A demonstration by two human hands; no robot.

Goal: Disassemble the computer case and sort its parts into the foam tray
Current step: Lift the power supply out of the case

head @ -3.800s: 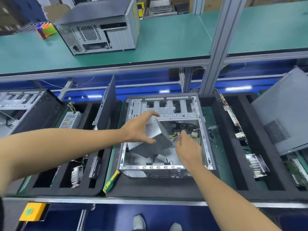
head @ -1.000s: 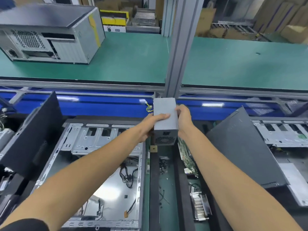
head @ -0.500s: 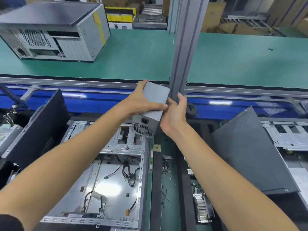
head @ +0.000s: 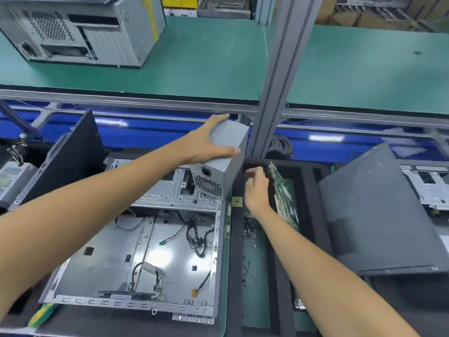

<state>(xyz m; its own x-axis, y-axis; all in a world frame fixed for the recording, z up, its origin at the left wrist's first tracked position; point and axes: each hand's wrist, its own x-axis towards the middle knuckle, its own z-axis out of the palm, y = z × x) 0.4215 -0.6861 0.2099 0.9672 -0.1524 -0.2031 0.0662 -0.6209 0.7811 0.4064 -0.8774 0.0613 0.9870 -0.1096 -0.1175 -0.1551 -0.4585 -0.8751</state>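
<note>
An electronics disassembly line in a factory: green anti-static mats on an aluminium-framed shelf, black foam trays holding circuit boards, several stripped computer cases, cardboard boxes behind.

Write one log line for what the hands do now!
left hand: holds power supply above open case | right hand: by circuit board, holds nothing

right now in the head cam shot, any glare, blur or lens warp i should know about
Head view: wide-angle warp bows the shelf rail and tilts the upright post; bright glare on the open case floor and on the blue strip behind; the left hand on the power supply is fairly sharp, the right hand slightly smeared; corners soften, with the screwdriver blurred.
</note>
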